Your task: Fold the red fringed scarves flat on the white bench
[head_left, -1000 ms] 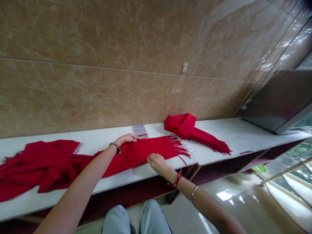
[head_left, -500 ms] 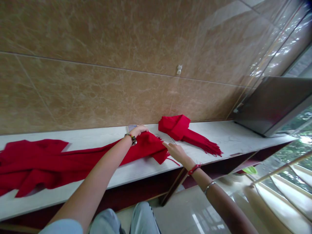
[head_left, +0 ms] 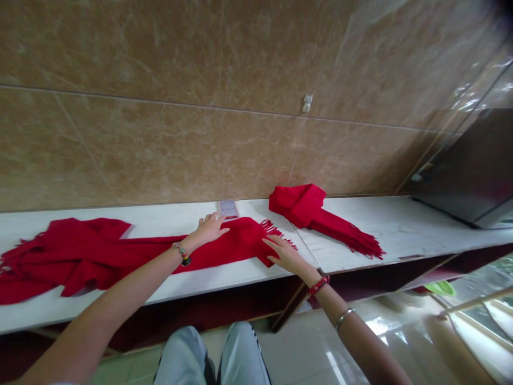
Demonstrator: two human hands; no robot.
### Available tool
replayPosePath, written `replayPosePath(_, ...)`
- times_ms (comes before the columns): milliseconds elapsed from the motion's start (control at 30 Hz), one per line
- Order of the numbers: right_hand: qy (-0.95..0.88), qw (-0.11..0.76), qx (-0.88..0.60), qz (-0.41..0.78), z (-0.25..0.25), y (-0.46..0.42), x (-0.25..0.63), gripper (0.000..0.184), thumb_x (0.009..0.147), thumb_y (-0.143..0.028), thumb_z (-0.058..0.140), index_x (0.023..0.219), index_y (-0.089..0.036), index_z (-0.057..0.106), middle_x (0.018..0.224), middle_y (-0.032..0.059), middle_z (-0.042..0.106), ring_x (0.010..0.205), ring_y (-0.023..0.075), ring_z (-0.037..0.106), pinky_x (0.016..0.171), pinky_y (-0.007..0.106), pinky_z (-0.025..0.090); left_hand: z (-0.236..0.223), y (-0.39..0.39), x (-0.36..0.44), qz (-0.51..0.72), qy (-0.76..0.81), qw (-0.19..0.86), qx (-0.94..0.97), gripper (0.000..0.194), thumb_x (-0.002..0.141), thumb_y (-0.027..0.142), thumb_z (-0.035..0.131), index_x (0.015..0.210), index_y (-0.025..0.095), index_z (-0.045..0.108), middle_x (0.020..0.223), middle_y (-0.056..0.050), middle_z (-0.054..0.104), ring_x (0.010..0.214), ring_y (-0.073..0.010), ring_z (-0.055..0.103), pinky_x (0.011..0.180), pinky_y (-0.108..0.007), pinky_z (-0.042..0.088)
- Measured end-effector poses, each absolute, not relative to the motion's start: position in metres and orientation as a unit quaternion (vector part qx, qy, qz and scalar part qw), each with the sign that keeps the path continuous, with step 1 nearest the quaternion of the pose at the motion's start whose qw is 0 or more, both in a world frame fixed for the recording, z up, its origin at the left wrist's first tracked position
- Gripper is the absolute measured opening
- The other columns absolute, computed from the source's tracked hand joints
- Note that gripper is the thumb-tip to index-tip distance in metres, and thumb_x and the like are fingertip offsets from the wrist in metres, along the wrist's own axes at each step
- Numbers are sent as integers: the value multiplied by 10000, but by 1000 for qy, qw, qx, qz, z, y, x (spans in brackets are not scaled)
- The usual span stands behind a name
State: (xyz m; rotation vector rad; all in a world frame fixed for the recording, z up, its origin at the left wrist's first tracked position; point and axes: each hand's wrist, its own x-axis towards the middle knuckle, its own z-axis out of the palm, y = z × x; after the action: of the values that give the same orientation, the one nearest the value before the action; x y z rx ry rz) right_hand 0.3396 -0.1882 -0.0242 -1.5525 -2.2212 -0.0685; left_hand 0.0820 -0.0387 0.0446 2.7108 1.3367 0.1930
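A long red scarf [head_left: 236, 240] lies stretched along the white countertop, its fringed end towards the right and a rumpled heap of red cloth at the left. My left hand [head_left: 208, 229] rests on the scarf's upper edge with its fingers spread. On the fringed end lies my right hand [head_left: 285, 253], fingers apart and nearly flat. To the right of it, a second red scarf [head_left: 298, 206] sits folded over itself, its fringe pointing right. Just beyond my left fingertips is a phone-like flat rectangle [head_left: 228, 209], partly covered at its near edge.
The white countertop [head_left: 401, 219] runs along a brown marble-tiled wall [head_left: 180, 149] with a small white cat-shaped hook [head_left: 307, 102]. A large dark appliance or screen [head_left: 473, 166] stands at the right end. Open shelves lie below the front edge, and a green item [head_left: 441, 287] is low at right.
My left hand has slid left along the scarf and spread its fingers. My right hand has opened from a pinch at the fringe and now lies on the end. The view has shifted slightly.
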Motion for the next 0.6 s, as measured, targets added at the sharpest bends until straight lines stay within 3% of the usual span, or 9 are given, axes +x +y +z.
replayPosePath(100,-838,165,-520,-27,-30,-177,336,429,827,-145,457,1253,-191,475,1291,111,481,1204,209,419,990,388,367,27,-63,4,-11,496,16,868,714,746,534,524,1360,249,297,1449,-157,166,1307,-381,136,957,-599,225)
replayPosePath(167,-845,142,-515,-35,-36,-172,336,406,836,-88,388,1213,-164,516,1244,115,530,1167,189,468,980,352,384,16,-75,-45,-48,482,37,874,769,696,508,593,1358,235,311,1433,-159,202,1290,-369,203,970,-533,281)
replayPosePath(300,-821,144,-549,-55,-46,-170,337,416,824,-38,339,1181,-125,536,1216,132,552,1141,191,496,961,337,399,3,-83,-100,-46,421,21,906,421,819,137,427,1234,151,494,1254,-133,470,1133,-228,461,939,-332,383)
replayPosePath(400,-761,159,-628,-36,-47,-171,336,399,840,-71,339,1189,-122,526,1087,134,632,986,205,602,840,318,472,3,-81,-87,-10,419,-10,908,462,769,-36,325,1127,120,574,1129,-113,568,1038,-189,527,905,-294,410)
replayPosePath(500,-695,189,-694,-10,-43,-173,337,384,852,-117,343,1191,-129,524,904,110,692,777,202,657,692,289,500,7,-80,-40,35,402,-9,915,446,764,-32,352,1118,131,569,1133,-78,574,1067,-157,504,970,-261,358)
replayPosePath(600,-679,229,-697,-14,-38,-176,340,380,848,-129,342,1175,-135,535,921,102,689,795,197,650,702,285,490,13,-82,4,81,385,-4,919,437,779,-11,341,1138,129,547,1123,-94,574,1040,-164,520,907,-265,409)
